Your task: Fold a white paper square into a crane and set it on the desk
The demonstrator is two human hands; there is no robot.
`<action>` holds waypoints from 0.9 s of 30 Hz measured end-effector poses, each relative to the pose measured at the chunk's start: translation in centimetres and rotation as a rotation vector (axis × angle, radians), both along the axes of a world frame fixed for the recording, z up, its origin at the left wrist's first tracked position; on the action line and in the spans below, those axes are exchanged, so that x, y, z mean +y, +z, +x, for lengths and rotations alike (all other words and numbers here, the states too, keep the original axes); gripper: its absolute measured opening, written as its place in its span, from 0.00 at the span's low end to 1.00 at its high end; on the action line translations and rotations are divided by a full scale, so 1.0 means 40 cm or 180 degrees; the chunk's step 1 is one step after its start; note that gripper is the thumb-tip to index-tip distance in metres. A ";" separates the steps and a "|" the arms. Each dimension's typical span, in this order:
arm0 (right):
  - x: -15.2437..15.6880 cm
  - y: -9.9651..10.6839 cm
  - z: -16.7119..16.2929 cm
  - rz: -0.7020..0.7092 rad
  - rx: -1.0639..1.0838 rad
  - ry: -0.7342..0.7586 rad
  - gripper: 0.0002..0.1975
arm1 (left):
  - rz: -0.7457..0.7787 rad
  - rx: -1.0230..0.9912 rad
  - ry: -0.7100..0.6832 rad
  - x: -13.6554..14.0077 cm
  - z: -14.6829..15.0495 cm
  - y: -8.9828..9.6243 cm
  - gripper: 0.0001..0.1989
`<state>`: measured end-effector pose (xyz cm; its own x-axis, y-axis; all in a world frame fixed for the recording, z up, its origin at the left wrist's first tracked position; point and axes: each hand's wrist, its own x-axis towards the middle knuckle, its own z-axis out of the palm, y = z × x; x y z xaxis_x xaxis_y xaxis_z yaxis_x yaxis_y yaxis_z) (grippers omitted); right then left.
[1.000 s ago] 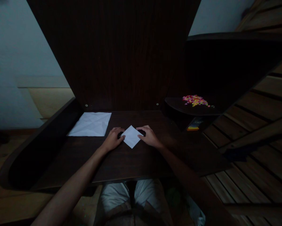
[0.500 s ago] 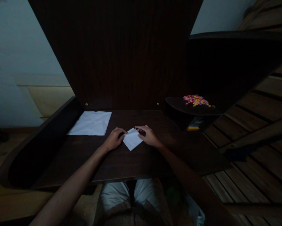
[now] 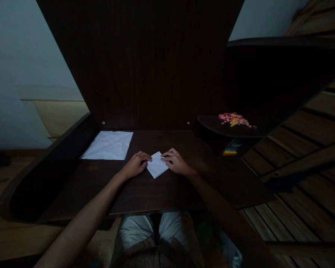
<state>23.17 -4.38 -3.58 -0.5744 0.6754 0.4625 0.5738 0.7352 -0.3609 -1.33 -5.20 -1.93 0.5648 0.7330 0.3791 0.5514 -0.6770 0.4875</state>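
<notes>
A small folded sheet of white paper (image 3: 157, 168) lies on the dark desk, turned so one corner points toward me. My left hand (image 3: 136, 163) rests at its left corner, fingers curled and fingertips on the paper. On the opposite side, my right hand (image 3: 177, 162) grips the right edge, its fingertips lying over the upper face. A crease runs across the paper between the hands. Further left on the desk is a larger stack of white paper (image 3: 108, 146) with fold lines on its top sheet; neither hand touches it.
The desk (image 3: 156, 197) has a raised side panel (image 3: 50, 171) on the left and a tall back board (image 3: 145, 67). At the right, a small curved shelf (image 3: 212, 124) bears a pile of colourful small pieces (image 3: 234, 119). Wooden slats (image 3: 304, 156) stand beyond.
My fingers have moved inward onto the folded paper. Its raised upper flap now lies flatter under them. The larger stack has not moved.
</notes>
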 end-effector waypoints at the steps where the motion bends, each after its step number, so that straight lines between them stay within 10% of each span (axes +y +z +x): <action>1: -0.002 0.001 0.001 0.0021 -0.0033 -0.0022 0.12 | 0.0015 0.0026 -0.0018 0.000 -0.001 0.000 0.14; 27: 0.001 -0.004 -0.002 0.0046 -0.0016 -0.0514 0.09 | -0.0002 0.0010 -0.0456 -0.041 0.041 0.009 0.12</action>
<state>23.08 -4.33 -3.74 -0.4613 0.7524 0.4703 0.6866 0.6384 -0.3478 0.31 -6.84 -1.58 0.6648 0.6450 0.3768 0.4507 -0.7486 0.4863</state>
